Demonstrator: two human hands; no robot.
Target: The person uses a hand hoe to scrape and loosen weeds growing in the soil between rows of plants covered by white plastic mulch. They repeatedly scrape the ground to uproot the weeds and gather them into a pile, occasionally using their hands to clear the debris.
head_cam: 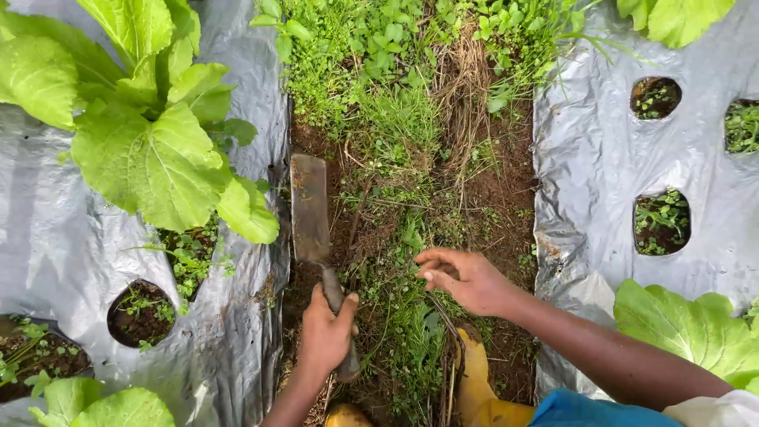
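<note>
Left hand [326, 336] fingers clenched on knife [311, 209] – right hand [466, 278] fingers half-curled, holding nothing, over weeds [395, 308].

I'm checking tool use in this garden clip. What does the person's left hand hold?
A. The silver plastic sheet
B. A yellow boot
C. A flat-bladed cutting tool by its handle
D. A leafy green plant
C: the left hand grips the handle of the flat-bladed tool, whose blade points up the weedy furrow.
</note>
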